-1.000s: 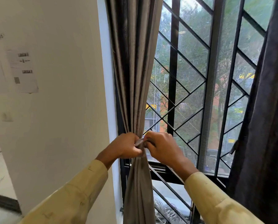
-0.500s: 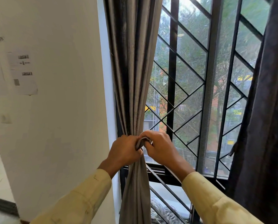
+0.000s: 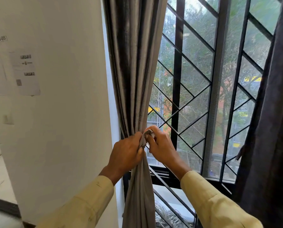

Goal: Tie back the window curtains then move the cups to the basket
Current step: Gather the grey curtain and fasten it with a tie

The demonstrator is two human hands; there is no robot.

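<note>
Grey curtain gathered at the left edge of the window. Left grip clamped round the bunch; right grip pinching the tie end. Advise holding the gathers tight while cinching the knot.

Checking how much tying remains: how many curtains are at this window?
2. The grey curtain at the window's left, held by the left hand and right hand; the dark curtain hanging at the right edge. More may lie outside view.

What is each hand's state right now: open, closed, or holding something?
Left hand: closed, gripping the gathered grey curtain.
Right hand: closed, pinching a grey fabric strip at the gather.
</note>
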